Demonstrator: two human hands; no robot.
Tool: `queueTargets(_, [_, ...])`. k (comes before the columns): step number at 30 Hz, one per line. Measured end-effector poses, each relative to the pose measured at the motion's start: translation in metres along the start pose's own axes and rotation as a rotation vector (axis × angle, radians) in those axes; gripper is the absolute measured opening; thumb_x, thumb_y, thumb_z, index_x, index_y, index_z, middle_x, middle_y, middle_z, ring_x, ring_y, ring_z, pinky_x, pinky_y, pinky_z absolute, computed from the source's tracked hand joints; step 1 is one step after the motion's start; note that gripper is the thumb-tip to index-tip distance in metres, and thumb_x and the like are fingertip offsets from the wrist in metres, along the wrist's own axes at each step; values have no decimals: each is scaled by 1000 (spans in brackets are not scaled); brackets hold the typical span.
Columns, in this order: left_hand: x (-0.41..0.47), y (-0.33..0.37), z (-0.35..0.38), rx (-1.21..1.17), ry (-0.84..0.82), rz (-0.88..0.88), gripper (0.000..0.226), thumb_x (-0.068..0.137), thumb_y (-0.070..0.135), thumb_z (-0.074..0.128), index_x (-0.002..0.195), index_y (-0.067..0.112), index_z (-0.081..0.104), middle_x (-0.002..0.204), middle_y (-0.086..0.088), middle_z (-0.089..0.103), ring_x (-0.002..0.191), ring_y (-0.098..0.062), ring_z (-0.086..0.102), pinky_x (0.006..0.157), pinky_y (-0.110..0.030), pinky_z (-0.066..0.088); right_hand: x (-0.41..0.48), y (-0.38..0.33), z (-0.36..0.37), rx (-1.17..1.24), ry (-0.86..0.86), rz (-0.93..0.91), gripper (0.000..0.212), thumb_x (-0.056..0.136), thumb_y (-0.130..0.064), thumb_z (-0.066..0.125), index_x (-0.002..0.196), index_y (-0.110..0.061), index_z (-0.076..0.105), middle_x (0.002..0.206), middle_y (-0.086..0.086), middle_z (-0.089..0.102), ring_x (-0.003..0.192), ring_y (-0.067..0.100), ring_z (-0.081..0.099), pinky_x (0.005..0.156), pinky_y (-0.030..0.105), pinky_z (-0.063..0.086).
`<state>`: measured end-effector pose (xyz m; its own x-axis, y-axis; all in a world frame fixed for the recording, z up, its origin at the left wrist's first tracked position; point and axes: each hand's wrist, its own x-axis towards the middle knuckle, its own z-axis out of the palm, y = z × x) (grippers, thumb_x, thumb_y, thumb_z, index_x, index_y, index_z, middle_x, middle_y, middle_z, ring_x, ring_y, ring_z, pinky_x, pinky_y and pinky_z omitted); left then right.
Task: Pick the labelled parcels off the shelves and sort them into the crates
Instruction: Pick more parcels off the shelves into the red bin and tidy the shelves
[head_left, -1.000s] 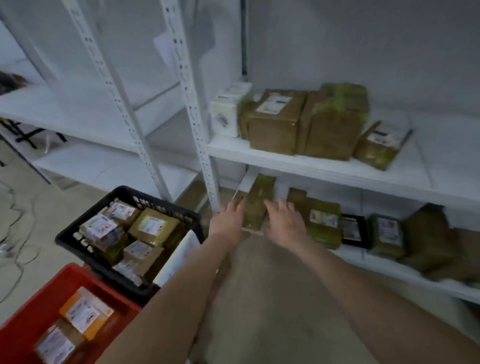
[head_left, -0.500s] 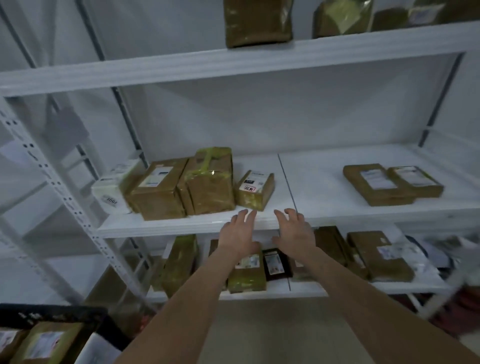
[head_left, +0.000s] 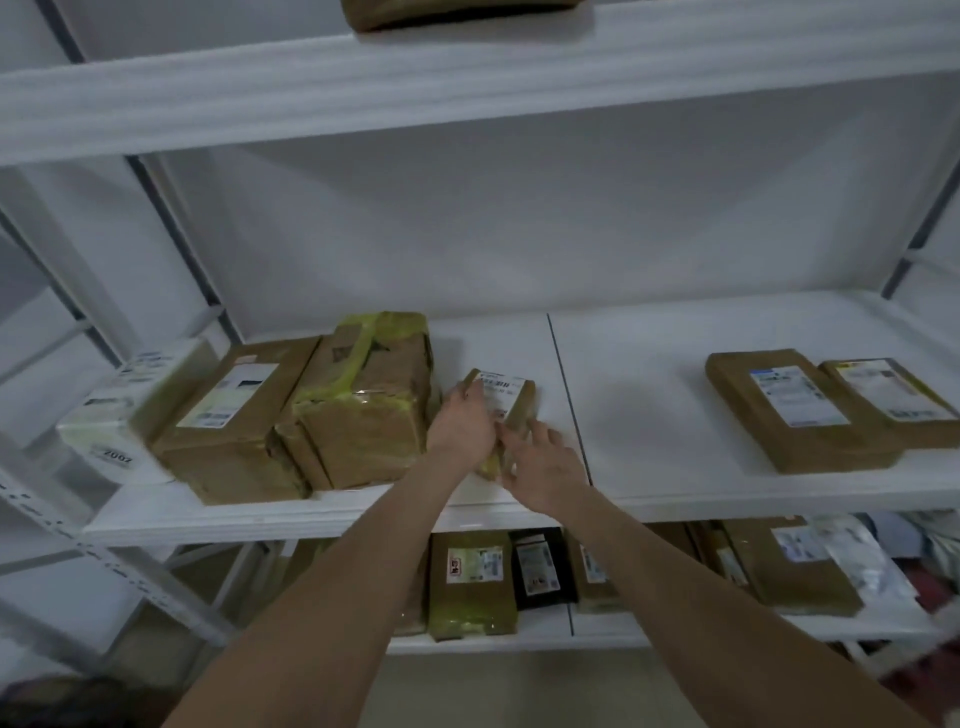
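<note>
On the middle shelf (head_left: 649, 415) my left hand (head_left: 460, 426) grips the small parcel (head_left: 511, 392), right hand (head_left: 545, 467) merely touching (fingers straight); lopsided, it could slip off.

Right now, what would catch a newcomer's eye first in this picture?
Two hands meet on a small labelled parcel at the front of the middle shelf: the left hand holds its left edge, the right hand touches its near side. Beside it on the left stands a bulky parcel wrapped in yellow tape.
</note>
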<state>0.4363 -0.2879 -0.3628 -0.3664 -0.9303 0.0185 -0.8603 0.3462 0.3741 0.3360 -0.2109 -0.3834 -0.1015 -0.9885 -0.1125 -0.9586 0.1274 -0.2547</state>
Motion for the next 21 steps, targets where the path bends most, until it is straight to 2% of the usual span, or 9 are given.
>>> queueTargets(2, [13, 2, 5, 4, -37, -23, 55, 98, 17, 37, 150, 10, 19, 152, -18, 22, 138, -35, 31, 110, -44, 33, 4, 9, -2, -19, -15, -28, 61, 98, -30, 41, 149, -41, 12, 157, 13, 15, 141, 35, 20, 112, 45, 25])
queueTargets(5, [23, 6, 9, -19, -57, -115, 48, 98, 19, 37, 144, 10, 30, 143, -19, 34, 131, -35, 39, 107, -45, 37, 8, 25, -10, -20, 41, -78, 54, 97, -27, 39, 147, -41, 23, 157, 8, 19, 142, 30, 19, 114, 42, 20])
queueTargets(10, [22, 20, 17, -258, -38, -251, 50, 96, 20, 43, 144, 12, 32, 134, -16, 48, 120, -34, 51, 99, -40, 44, 11, 62, -18, 109, 144, -83, 38, 98, -24, 37, 135, -28, 46, 140, 5, 45, 130, 27, 37, 105, 38, 34])
queueTargets(12, [15, 24, 21, -417, -37, -331, 47, 94, 19, 50, 138, 8, 40, 131, -14, 55, 116, -32, 55, 97, -38, 47, 13, 77, -20, 263, 145, -20, 30, 99, -28, 37, 123, -22, 54, 128, 7, 52, 119, 26, 46, 96, 37, 41])
queueTargets(14, [7, 29, 28, -593, -40, -405, 50, 93, 18, 56, 138, 2, 40, 129, -14, 56, 115, -30, 55, 97, -40, 47, 15, 89, -24, 456, 156, 85, 27, 98, -32, 43, 116, -19, 57, 120, 7, 54, 107, 21, 52, 88, 32, 43])
queueTargets(16, [0, 35, 36, -686, -37, -426, 47, 92, 20, 59, 134, 2, 46, 125, -14, 59, 113, -32, 57, 95, -41, 49, 18, 99, -26, 624, 143, 160, 34, 96, -36, 51, 123, -15, 54, 127, 9, 53, 109, 21, 53, 90, 31, 43])
queueTargets(19, [-11, 44, 44, -812, -32, -445, 37, 93, 24, 59, 127, 12, 53, 123, -10, 62, 112, -30, 58, 88, -40, 49, 15, 104, -30, 942, 35, 288, 63, 92, -40, 59, 144, -11, 36, 145, 12, 40, 128, 29, 46, 103, 37, 41])
queueTargets(21, [-18, 48, 46, -910, -39, -483, 41, 94, 25, 57, 133, 15, 49, 127, -9, 59, 114, -30, 56, 86, -38, 47, 13, 106, -29, 1102, -68, 347, 65, 93, -40, 58, 146, -9, 34, 146, 11, 41, 125, 29, 49, 96, 36, 48])
